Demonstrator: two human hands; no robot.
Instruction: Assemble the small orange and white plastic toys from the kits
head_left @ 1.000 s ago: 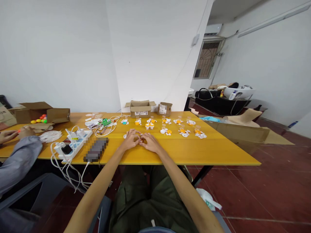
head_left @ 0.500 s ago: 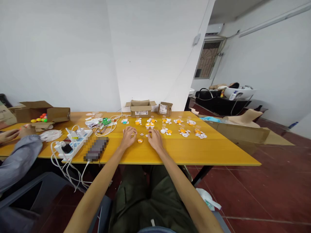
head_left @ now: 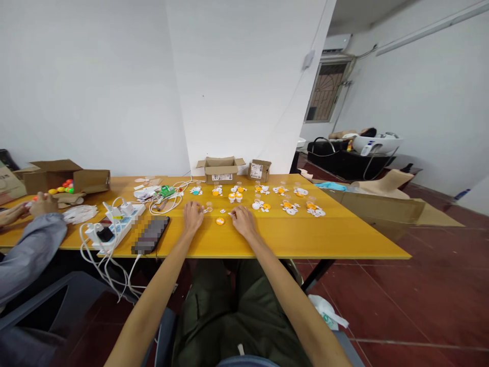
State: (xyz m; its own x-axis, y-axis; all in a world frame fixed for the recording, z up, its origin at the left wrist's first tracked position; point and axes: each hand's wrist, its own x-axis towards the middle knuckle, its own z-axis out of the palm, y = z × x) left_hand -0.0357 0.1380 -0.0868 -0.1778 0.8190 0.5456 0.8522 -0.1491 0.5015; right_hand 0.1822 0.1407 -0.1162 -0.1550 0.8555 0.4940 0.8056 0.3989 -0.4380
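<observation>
My left hand point(head_left: 193, 214) rests on the yellow table point(head_left: 267, 237) with its fingers stretched toward a small clear cup point(head_left: 209, 207). My right hand point(head_left: 242, 219) lies flat to the right, fingertips beside tiny white pieces point(head_left: 222, 211). A small orange round cap point(head_left: 220, 221) sits on the table between the two hands. Neither hand holds anything that I can see. Farther back lie several groups of small white and orange toy parts point(head_left: 261, 206).
Two open cardboard boxes point(head_left: 220, 169) stand at the table's far edge. A power strip with white cables point(head_left: 114, 227) and a dark phone point(head_left: 151, 234) lie to the left. Another person's sleeve point(head_left: 30, 250) and hand are at far left beside a box of coloured balls point(head_left: 63, 186).
My hands were together, fingers pinched over small parts; they have drawn apart and flattened on the table, leaving the orange cap and small pieces lying between them.
</observation>
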